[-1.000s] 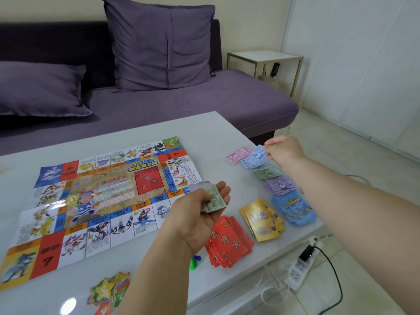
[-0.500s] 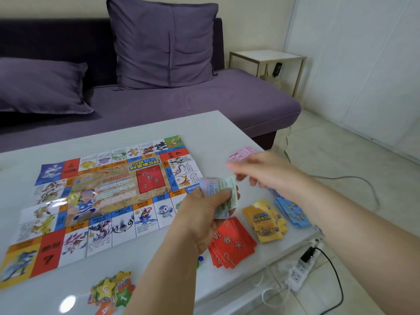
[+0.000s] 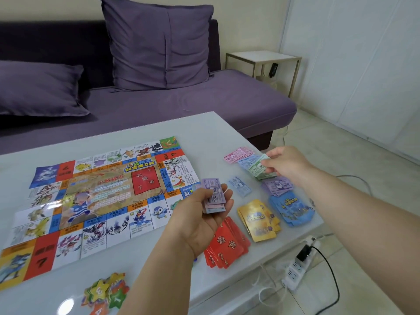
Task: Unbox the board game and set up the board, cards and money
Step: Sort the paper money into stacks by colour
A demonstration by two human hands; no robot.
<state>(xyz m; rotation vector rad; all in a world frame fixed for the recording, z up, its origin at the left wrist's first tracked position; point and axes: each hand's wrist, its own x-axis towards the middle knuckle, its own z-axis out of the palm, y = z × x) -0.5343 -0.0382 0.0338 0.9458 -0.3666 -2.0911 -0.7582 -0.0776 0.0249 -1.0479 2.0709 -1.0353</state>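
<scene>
Nearest, a heap of star tokens [image 3: 106,294], cut off at the frame's edge; just beyond, the left hand [image 3: 200,223] gripping a wad of play money [image 3: 213,198], purple note on top, lower notes hidden. On the pale surface [image 3: 204,133], three fanned stacks of cards, red deck [image 3: 229,244], yellow deck [image 3: 259,220], blue deck [image 3: 292,208], beside the unfolded board [image 3: 102,196] lying flat, small print blurred. Farther off, one loose blue note [image 3: 239,186], four money piles [image 3: 277,185], and the right hand [image 3: 286,164] pinching a green note [image 3: 259,165] over them.

Board [image 3: 97,196] on table [image 3: 204,133], card stacks [image 3: 256,221] and money [image 3: 238,154] to its right
</scene>
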